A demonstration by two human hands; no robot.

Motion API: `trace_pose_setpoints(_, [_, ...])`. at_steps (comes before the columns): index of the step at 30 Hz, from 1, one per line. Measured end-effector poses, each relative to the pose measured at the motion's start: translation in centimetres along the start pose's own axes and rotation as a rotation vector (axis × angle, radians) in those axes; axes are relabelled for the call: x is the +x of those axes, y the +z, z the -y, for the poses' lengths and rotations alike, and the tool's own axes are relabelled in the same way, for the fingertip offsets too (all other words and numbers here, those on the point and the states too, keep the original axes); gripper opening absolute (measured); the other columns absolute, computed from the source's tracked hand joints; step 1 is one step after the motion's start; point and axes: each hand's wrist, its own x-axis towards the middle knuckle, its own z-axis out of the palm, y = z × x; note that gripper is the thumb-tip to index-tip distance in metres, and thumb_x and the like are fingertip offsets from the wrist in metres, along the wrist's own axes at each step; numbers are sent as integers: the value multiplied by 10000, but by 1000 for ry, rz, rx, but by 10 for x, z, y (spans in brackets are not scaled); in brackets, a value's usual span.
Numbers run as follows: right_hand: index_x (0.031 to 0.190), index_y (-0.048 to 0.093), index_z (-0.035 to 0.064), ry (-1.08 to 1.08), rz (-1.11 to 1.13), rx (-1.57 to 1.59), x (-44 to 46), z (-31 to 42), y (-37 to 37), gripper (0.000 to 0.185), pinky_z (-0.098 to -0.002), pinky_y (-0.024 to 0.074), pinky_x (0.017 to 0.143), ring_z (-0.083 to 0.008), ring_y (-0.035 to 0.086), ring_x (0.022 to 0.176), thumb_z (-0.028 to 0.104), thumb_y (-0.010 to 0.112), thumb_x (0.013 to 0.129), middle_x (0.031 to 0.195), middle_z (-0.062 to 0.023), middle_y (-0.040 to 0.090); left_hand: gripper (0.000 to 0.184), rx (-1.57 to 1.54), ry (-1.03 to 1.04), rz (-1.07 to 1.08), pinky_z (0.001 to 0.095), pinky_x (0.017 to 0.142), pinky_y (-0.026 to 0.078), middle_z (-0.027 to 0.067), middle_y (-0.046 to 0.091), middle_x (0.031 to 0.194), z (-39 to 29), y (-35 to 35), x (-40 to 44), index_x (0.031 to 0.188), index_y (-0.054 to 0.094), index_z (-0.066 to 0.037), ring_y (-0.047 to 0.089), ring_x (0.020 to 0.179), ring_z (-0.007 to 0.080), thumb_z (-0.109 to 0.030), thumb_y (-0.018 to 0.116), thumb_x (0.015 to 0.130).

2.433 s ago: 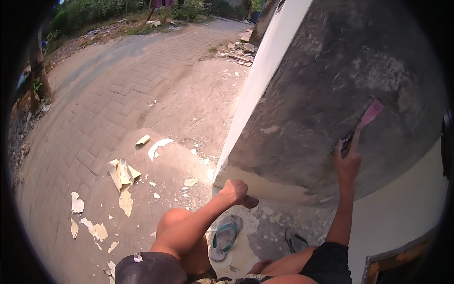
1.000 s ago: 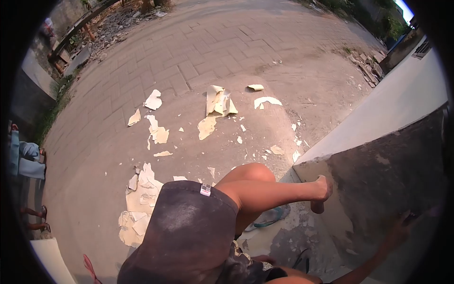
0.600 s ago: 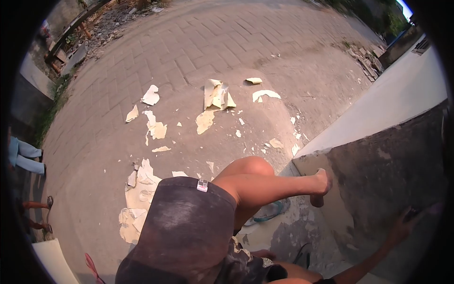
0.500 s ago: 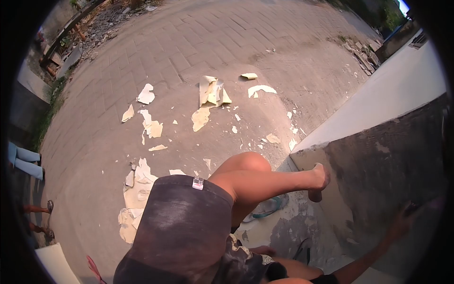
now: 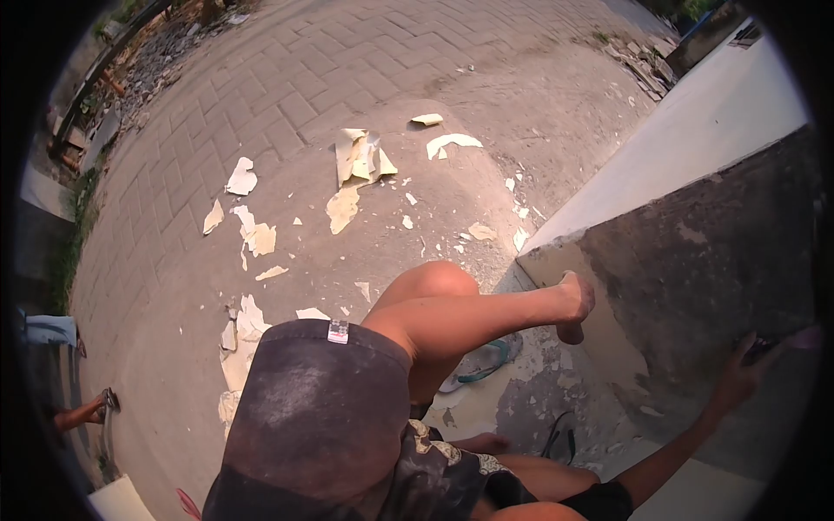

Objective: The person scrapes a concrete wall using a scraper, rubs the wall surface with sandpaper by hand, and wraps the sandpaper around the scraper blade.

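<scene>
My right hand (image 5: 738,375) is closed around a dark-handled tool (image 5: 761,347) that looks like a scraper. It is held against the dark, stripped lower part of the wall (image 5: 695,252); shadow hides the tool's far end. My left forearm lies across my bent knee (image 5: 434,278), below a dusty dark sleeve (image 5: 321,391). From it my left hand (image 5: 577,306) hangs by the wall's corner, its fingers curled down with nothing visible in them. Under the knee is a teal-strapped flip-flop (image 5: 486,363), and a dark-strapped sandal (image 5: 561,437) lies on the flaking floor.
Peeled paint sheets (image 5: 360,156) and flakes (image 5: 261,239) are scattered over the paved ground (image 5: 287,113). At the left edge show other people's legs (image 5: 82,415). Rubble (image 5: 161,69) lies at the far left, and broken pieces (image 5: 643,69) lie at the far right.
The view has shifted, so the ground and wall sit further up and left. My right hand is higher against the wall, still on the tool. One bystander's legs have moved at the left edge.
</scene>
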Motion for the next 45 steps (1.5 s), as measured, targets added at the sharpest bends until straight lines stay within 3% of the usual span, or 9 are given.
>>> trace_pose_setpoints(15, [1384,255,151,-146,-124,-35,4,1,4,649,-339,435,842,-282,511,1104,434,505,856,1291,-152,447,294,7,15,38,309,520,440,125,586,595,-1,2,6,603,637,-36,591,579,234,-310,561,529])
trace_pose_setpoints(27, [1382,256,141,-59,-50,25,3,2,3,626,-340,428,866,-296,489,1127,390,508,866,1306,-164,425,309,30,18,51,327,525,439,137,587,610,-3,2,7,616,644,-40,595,591,247,-326,556,541])
trace_pose_setpoints(36, [1371,285,133,-101,-93,-25,1,12,-3,647,-352,460,747,-286,593,950,404,538,840,1131,-173,565,308,51,18,58,320,516,438,130,589,606,-5,0,1,609,643,-44,595,588,240,-333,557,549])
trace_pose_setpoints(45, [1377,273,144,-47,-47,35,1,14,-3,623,-352,459,732,-290,597,919,353,538,853,1078,-175,585,346,55,27,21,328,526,446,134,594,618,-3,5,2,622,651,-43,593,597,250,-374,573,558])
